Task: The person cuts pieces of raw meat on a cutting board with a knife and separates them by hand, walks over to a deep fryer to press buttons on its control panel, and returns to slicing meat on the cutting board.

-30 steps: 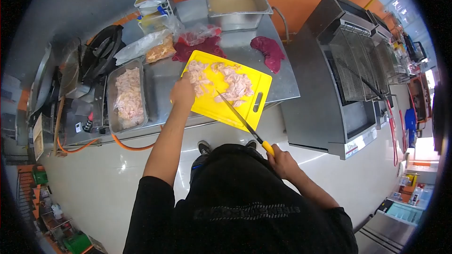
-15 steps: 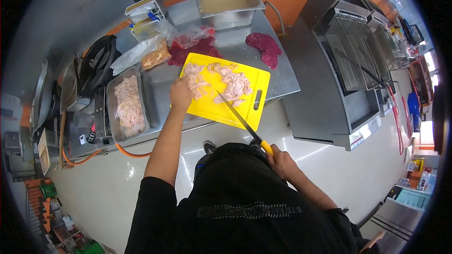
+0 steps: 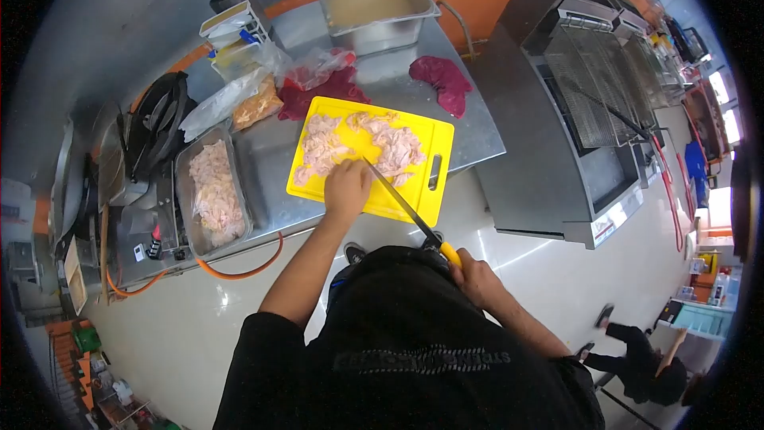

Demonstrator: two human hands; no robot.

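My right hand (image 3: 476, 279) is wrapped around the yellow handle of a long knife (image 3: 410, 211). Its blade points up and to the left over the yellow cutting board (image 3: 414, 205), with the tip among the meat. Near that tip, my left hand (image 3: 348, 187) is bent down at the board's near side, fingers bunched together; what they hold, if anything, is hidden. Pale raw meat pieces lie on the board in a left pile (image 3: 321, 146) and a right pile (image 3: 395, 147).
A clear tub of pale meat (image 3: 215, 191) stands on the steel table (image 3: 267, 163) at left. Behind the board are dark red cloths (image 3: 446, 84), bags and a deep steel pan (image 3: 374, 36). A fryer (image 3: 549, 167) stands right; a person (image 3: 649, 366) is at lower right.
My left hand has moved from the board's left edge to its near middle, toward the knife tip. Meat on the left now spreads lower. A person has come into view at lower right.
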